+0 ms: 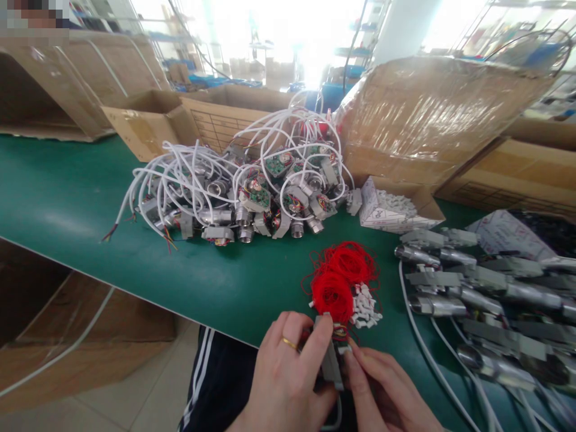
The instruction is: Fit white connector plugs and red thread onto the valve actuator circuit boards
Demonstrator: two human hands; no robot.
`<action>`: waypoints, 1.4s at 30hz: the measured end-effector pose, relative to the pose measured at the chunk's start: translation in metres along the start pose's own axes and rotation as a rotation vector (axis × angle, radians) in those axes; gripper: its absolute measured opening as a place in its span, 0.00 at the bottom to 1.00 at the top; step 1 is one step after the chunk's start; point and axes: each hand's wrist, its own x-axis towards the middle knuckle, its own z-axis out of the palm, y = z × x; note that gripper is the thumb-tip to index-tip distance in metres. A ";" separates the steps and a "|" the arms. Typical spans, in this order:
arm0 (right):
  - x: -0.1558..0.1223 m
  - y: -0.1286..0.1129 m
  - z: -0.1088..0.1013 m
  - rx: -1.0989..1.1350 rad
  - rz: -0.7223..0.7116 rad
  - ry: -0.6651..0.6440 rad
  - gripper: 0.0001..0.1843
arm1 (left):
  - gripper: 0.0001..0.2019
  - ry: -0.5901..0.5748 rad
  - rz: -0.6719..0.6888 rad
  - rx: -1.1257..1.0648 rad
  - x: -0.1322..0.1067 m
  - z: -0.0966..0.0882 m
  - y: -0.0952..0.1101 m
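Note:
My left hand (292, 366), with a ring on one finger, is closed around a grey plastic housing (332, 360) at the front edge of the table. My right hand (382, 384) pinches at the housing's right side, where a small white piece (344, 348) shows by the fingertips; its kind is unclear. Thin coloured wires (341, 331) come out at the housing's top. Just beyond the hands lie coils of red wire (333, 294), with a heap of small white plastic parts (366, 306) to their right. The underside of the housing is hidden by my fingers.
Behind, metal-and-grey units with circuit boards and white cables (256, 192) are piled up. More grey and metal units (486, 288) lie in rows at the right. A box of white parts (396, 207) and cardboard boxes (441, 114) line the green table's (216, 282) back.

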 end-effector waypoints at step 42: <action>0.012 0.003 0.014 0.163 0.154 -0.602 0.21 | 0.40 -0.218 -0.172 -0.264 -0.004 -0.071 -0.050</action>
